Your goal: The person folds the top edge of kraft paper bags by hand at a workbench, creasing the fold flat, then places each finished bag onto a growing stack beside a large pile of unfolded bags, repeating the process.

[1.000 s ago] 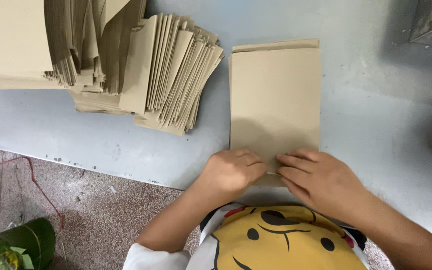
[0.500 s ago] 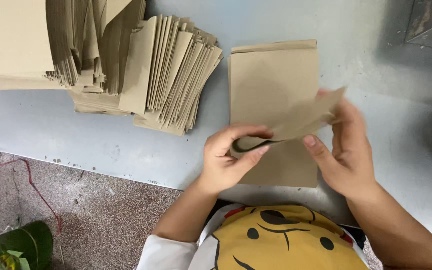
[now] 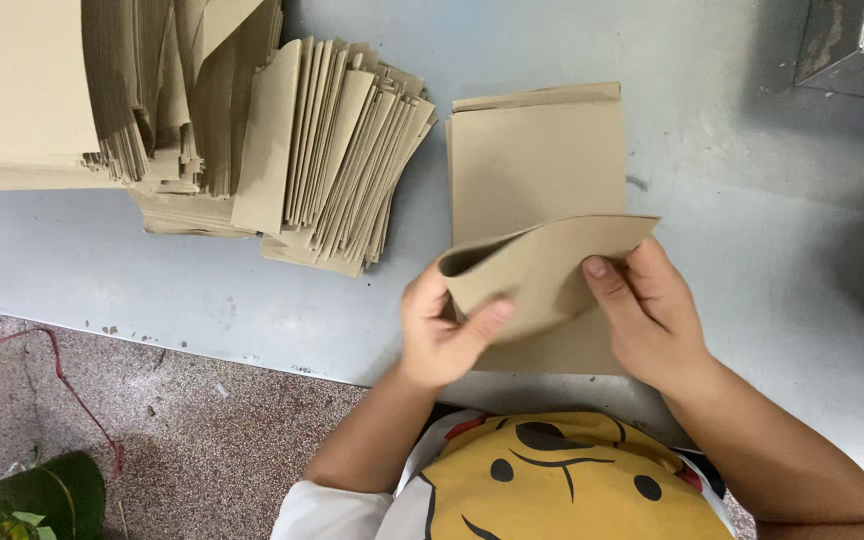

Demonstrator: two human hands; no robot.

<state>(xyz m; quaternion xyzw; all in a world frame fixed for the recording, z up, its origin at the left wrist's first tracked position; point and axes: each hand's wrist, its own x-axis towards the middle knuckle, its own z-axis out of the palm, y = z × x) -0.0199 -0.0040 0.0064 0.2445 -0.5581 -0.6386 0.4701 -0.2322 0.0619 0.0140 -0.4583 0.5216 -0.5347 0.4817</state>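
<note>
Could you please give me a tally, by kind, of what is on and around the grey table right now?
Stacks of brown paper bags: 1
Single brown paper bags being folded: 1
Hands, left hand and right hand: 2
Grey tables: 1
Total: 5

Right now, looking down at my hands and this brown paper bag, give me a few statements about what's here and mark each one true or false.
1. Both hands hold the brown paper bag. True: the left hand and right hand each grip it.
2. The bag's bottom end lies flat on the table. False: it is folded up off the surface.
3. A stack of folded bags sits to the left. True.
4. The table is red. False: it is pale blue-grey.
5. The right hand is wearing a glove. False: it is bare.
</note>
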